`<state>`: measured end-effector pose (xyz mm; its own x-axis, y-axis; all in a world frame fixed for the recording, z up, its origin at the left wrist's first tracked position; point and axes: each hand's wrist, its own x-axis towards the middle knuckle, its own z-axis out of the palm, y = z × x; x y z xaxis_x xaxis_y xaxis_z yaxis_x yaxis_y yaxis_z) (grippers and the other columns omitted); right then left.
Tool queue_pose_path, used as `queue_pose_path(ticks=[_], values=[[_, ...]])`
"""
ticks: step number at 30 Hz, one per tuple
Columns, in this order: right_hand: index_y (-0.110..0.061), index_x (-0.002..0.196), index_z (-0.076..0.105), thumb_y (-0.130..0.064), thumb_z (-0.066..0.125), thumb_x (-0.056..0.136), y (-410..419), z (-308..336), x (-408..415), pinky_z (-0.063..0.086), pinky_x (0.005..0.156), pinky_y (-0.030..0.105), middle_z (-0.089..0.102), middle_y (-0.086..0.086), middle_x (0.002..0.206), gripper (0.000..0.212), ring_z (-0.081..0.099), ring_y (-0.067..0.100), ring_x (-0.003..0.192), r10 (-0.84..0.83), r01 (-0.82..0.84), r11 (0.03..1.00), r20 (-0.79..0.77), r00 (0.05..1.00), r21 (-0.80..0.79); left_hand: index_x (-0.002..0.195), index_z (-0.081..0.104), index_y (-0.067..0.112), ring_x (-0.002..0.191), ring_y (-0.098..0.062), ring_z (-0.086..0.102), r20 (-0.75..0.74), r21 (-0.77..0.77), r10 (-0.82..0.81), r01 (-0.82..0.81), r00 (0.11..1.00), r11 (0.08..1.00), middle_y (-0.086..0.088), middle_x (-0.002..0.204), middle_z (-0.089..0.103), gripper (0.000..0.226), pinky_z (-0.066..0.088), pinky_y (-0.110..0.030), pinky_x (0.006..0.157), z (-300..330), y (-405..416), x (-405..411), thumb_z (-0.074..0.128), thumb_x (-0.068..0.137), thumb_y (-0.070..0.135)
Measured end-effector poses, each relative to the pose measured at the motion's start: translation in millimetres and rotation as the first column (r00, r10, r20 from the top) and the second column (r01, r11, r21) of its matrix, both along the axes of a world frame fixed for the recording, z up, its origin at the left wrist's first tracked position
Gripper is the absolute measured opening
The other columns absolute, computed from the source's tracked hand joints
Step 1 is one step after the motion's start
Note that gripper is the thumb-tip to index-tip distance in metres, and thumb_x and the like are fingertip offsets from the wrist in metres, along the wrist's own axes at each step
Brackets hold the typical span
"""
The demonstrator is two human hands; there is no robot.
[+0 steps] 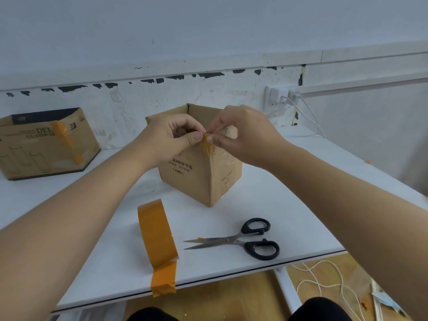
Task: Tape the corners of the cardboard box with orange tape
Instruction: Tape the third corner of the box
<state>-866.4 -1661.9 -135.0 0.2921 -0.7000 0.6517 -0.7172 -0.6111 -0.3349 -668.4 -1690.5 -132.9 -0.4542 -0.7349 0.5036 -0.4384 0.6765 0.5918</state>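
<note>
Both of my hands are at the top of the near corner of the cardboard box (199, 172), which stands open on the white table (266, 205). My left hand (171, 135) has its fingers curled, and the thumb and first finger pinch the top end of a short piece of orange tape (209, 144) at the box edge. My right hand (243, 133) comes from the other side, and its thumb and first finger pinch the same piece, so the fingertips of both hands almost touch each other. The tape piece hangs down from my fingers along the corner edge of the box.

Below my left hand, nearer to me, the roll of orange tape (157, 235) stands on its edge, and its loose end is stuck over the front edge of the table. Below my right hand lie the scissors (240, 239) with black handles, the blades a little open and pointing to the roll. Far to the left of my left hand stands a second cardboard box (34, 144) with a strip of orange tape on its corner.
</note>
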Motion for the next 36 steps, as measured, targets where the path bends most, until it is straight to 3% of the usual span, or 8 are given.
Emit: queue_pose_path(ticks=[6,11,17,24,28,36], values=[[-0.027,0.087,0.073,-0.035,0.069,0.084,0.1,4.4,-0.4,0.045,0.08,0.026,0.06,-0.019,0.084,0.009,0.057,0.004,0.091,0.0,-0.001,0.999,0.023,1.0,0.048,0.086,0.068,0.027,0.071,0.007,0.058,-0.007,0.047,-0.029,0.029,1.0,0.998,0.017,0.077,0.067,0.014,0.046,-0.01,0.069,3.8,3.0,-0.1,0.064,0.088,0.013],[-0.026,0.085,0.073,-0.034,0.068,0.085,-1.2,1.8,5.1,0.044,0.075,0.024,0.059,-0.018,0.081,0.009,0.054,0.002,0.087,-0.038,0.037,0.999,0.045,0.998,0.021,0.084,0.066,0.031,0.068,0.006,0.054,0.019,-0.006,0.002,-0.002,1.0,1.0,0.012,0.079,0.063,0.017,0.043,-0.009,0.066,0.5,0.8,-1.8,0.063,0.09,0.014],[-0.027,0.084,0.073,-0.034,0.066,0.084,2.7,0.6,2.7,0.051,0.078,0.027,0.068,-0.017,0.086,0.01,0.059,0.0,0.089,-0.022,0.019,0.999,0.073,0.997,0.033,0.089,0.069,0.029,0.073,-0.003,0.056,-0.035,0.014,-0.043,0.043,0.998,0.999,0.009,0.081,0.066,0.013,0.047,-0.016,0.069,-4.5,1.2,2.1,0.065,0.088,0.017],[-0.028,0.088,0.071,-0.036,0.065,0.084,3.0,-0.7,2.5,0.051,0.082,0.035,0.067,-0.016,0.09,0.011,0.058,0.005,0.096,-0.02,0.018,0.999,0.059,0.998,0.038,0.085,0.069,0.041,0.072,-0.004,0.054,-0.059,0.036,-0.043,0.046,0.997,0.998,0.019,0.077,0.064,0.01,0.046,-0.017,0.067,-7.9,-2.3,3.5,0.072,0.076,0.039],[-0.026,0.09,0.071,-0.034,0.065,0.086,3.3,-2.1,4.8,0.049,0.082,0.036,0.067,-0.014,0.093,0.011,0.057,0.009,0.095,-0.017,0.015,1.0,0.048,0.999,0.026,0.083,0.067,0.047,0.071,-0.001,0.052,-0.051,0.001,-0.026,0.026,0.998,1.0,0.019,0.078,0.063,0.022,0.045,-0.013,0.066,-7.7,-3.4,3.5,0.074,0.08,0.027],[-0.024,0.096,0.066,-0.03,0.071,0.081,7.6,-5.3,4.9,0.046,0.083,0.034,0.058,-0.015,0.093,0.017,0.051,0.011,0.097,-0.026,0.026,0.999,0.025,0.999,0.02,0.089,0.066,0.04,0.067,-0.001,0.051,-0.048,0.017,-0.013,0.014,0.999,1.0,0.014,0.076,0.059,0.028,0.045,-0.01,0.066,-8.7,2.0,3.0,0.074,0.079,0.015]])
